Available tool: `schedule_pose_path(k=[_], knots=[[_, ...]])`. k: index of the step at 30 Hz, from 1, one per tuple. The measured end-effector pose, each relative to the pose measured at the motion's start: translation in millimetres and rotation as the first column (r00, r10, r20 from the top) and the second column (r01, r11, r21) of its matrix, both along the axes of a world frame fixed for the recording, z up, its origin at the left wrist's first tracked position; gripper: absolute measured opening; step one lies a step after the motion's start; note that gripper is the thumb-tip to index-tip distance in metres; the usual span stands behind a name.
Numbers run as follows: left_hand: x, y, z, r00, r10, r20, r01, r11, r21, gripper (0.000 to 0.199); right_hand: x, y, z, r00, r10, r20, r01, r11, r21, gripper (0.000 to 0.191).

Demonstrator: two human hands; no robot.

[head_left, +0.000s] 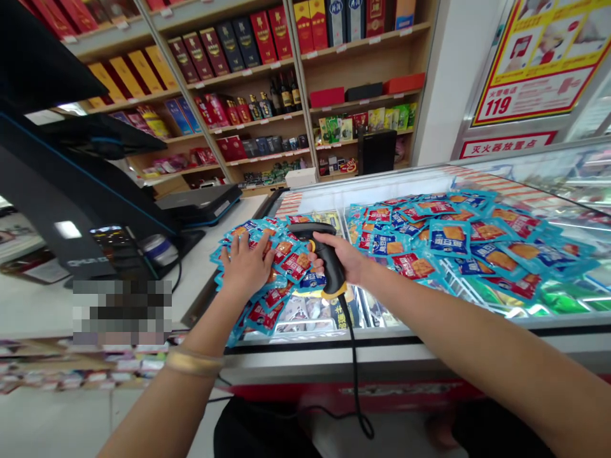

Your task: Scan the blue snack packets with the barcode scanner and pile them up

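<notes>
My right hand (340,256) is wrapped round the grip of a black and yellow barcode scanner (333,270). Its head points left, over the edge of a pile of small blue snack packets (296,264) with red or dark blue labels. On that same pile lies my left hand (245,264), fingers spread, palm down, holding nothing that I can see. A cable (354,362) hangs from the scanner over the counter's front edge. To the right, a larger heap of like packets (449,235) is spread over the glass top.
A glass-topped freezer (329,318) bears both piles. At left stand a dark checkout terminal (90,210) and a black scale (205,202) on a white counter (195,280). Behind are shelves (248,73) of boxes and bottles. A small white box (300,177) sits at the back edge.
</notes>
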State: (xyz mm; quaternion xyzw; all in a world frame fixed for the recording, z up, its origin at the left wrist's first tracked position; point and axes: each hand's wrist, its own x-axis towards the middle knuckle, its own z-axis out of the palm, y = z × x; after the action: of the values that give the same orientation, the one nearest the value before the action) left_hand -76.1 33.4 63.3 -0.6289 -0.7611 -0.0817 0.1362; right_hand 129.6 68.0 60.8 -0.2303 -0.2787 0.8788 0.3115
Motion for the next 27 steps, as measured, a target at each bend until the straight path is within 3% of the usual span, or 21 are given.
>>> schedule_pose_path(k=[8,13,16,19,22,27], knots=[[15,4,5.3,0.999,-0.035,-0.002,0.035,0.992,0.117,0.057,25,9,4.9,0.997,-0.052,-0.054,0.054,0.998,0.029,0.033],[59,21,3.1,0.963,-0.26,0.063,0.244,0.951,0.191,0.058,70,17,15.5,0.984,-0.169,-0.061,0.171,0.985,0.03,0.031],[99,34,-1.7,0.873,-0.469,0.136,0.453,0.882,0.131,0.066,107,22,16.4,0.966,-0.256,-0.041,0.257,0.966,0.022,0.029],[136,44,-6.9,0.744,-0.628,0.228,0.64,0.768,0.027,0.076,141,27,13.4,0.943,-0.332,-0.036,0.333,0.943,0.022,0.025],[162,51,-11.1,0.673,-0.674,0.304,0.723,0.686,-0.082,0.083,162,31,9.5,0.929,-0.365,-0.069,0.367,0.93,0.015,0.024],[174,57,-17.0,0.64,-0.685,0.347,0.762,0.624,-0.173,0.083,168,32,6.5,0.92,-0.372,-0.121,0.375,0.927,0.004,0.024]])
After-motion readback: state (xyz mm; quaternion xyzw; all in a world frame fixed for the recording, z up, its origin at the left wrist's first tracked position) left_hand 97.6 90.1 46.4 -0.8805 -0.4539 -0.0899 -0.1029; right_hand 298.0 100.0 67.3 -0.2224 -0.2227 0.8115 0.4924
